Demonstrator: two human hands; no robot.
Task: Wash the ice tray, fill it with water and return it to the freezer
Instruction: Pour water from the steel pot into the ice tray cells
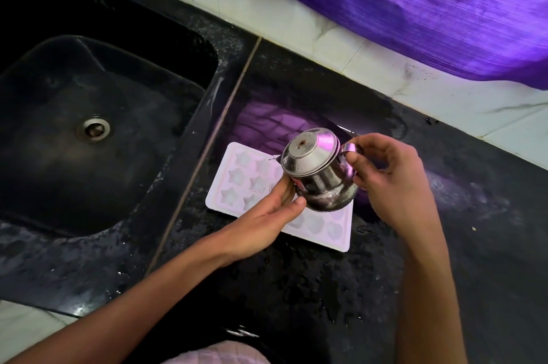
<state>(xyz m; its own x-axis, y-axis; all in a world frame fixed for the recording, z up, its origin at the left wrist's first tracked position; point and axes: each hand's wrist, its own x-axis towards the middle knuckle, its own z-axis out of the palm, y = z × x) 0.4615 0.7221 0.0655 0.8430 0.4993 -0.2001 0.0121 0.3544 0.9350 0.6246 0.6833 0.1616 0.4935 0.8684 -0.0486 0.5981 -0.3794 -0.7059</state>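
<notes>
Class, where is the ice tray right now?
In the head view, the ice tray lies flat on the black counter, just right of the sink, beneath the steel kettle.

Bare black counter (444, 245) right of ice tray (237, 182): passable. Over tray: steel kettle (318, 173) (both hands on it) obstructs.

Two bare forearms, no sleeves, left hand (267, 209), right hand (388, 182), pale checked garment (213, 353) below

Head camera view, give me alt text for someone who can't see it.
Two hands tilt a small lidded steel pot over a white ice tray on a wet black counter; the right hand holds its handle, the left hand steadies its base. A dark sink lies left, purple cloth behind.
</notes>
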